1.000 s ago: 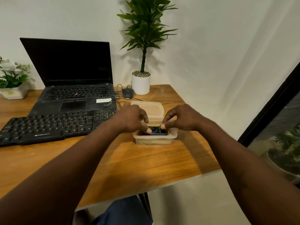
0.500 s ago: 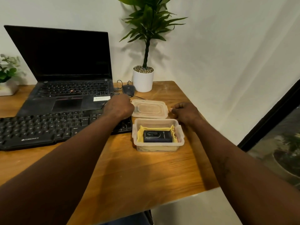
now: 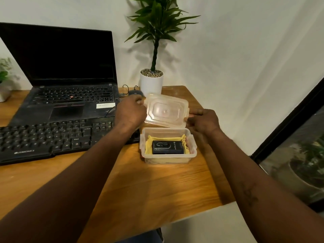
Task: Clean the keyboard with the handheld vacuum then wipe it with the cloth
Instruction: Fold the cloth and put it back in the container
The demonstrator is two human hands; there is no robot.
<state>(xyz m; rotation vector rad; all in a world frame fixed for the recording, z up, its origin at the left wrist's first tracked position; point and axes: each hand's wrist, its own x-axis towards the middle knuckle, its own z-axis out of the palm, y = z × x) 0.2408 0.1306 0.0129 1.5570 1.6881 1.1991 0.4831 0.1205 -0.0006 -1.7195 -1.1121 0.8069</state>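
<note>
A black external keyboard (image 3: 52, 139) lies at the left of the wooden table (image 3: 157, 186), in front of an open laptop (image 3: 70, 100). Right of the keyboard stands a clear plastic container (image 3: 168, 159), uncovered. Inside it a black handheld vacuum (image 3: 167, 147) lies on a yellow cloth (image 3: 149, 144). The clear lid (image 3: 166, 111) is tilted in the air just behind the container. My left hand (image 3: 130, 111) grips the lid's left edge and my right hand (image 3: 204, 122) pinches its right edge.
A white pot with a tall green plant (image 3: 151, 83) stands at the back, with a dark mouse (image 3: 135, 93) and cable beside it. A small plant (image 3: 4, 81) sits at the far left. The table's right edge runs close to the container; a dark window frame (image 3: 287, 123) is beyond.
My hands left the container and went to the lid behind it. The lid has risen off the table and now tilts between both hands. The view shifted nearer and to the right.
</note>
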